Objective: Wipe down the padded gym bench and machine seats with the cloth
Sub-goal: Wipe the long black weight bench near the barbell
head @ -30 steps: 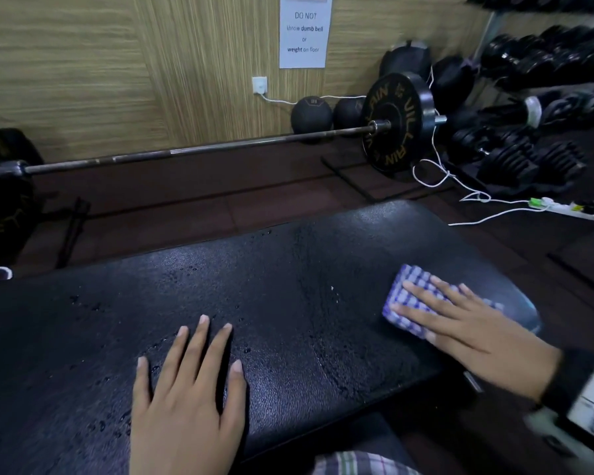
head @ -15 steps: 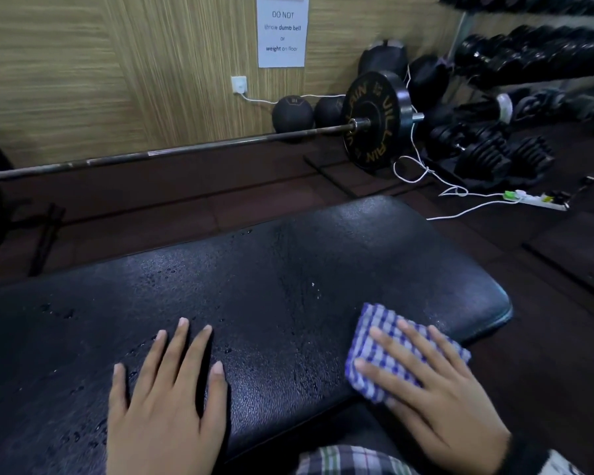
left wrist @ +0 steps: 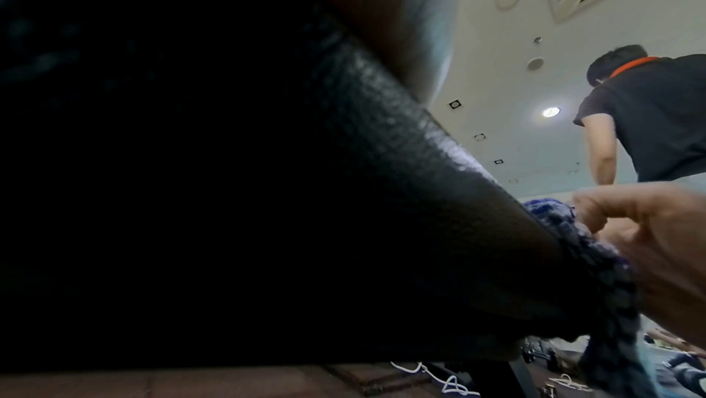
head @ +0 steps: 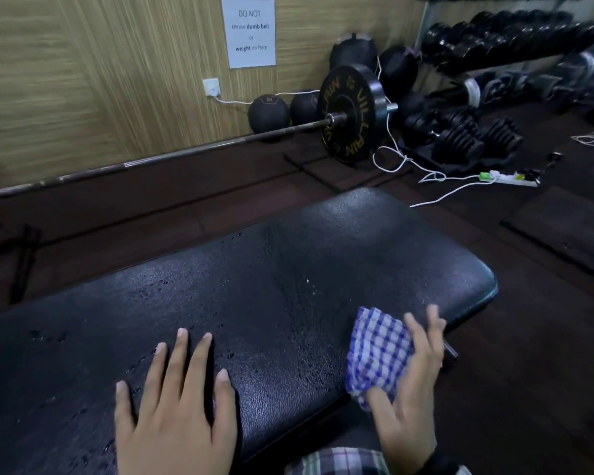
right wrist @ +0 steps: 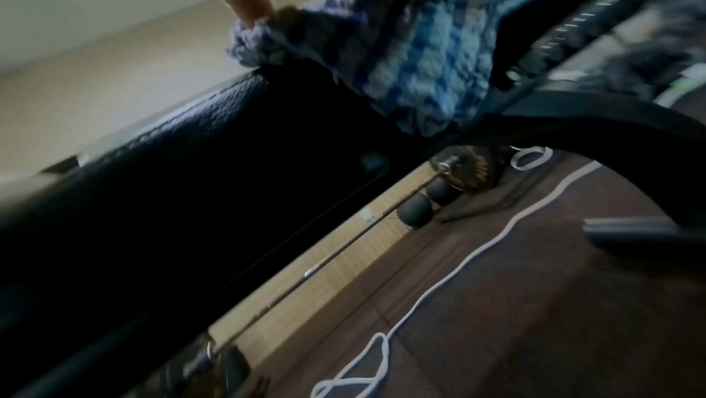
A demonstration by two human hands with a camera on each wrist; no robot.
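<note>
Bench (head: 288, 269) near edge: cloth (head: 378, 358) under right hand (head: 408, 389) fingers (head: 436, 323).

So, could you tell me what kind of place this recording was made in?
Almost certainly a gym's free-weights area: a loaded barbell lies on the floor, a dumbbell rack stands at the wall, and a wall sign forbids throwing dumbbells or weights.

Left hand (head: 172, 413) flat on surface (head: 288, 269), near edge. Right hand (head: 412, 382) with cloth (head: 378, 354) at surface's near right edge. Barbell (head: 348, 114) on floor behind surface, along wall. Power strip (head: 508, 178) on floor, far right.
</note>
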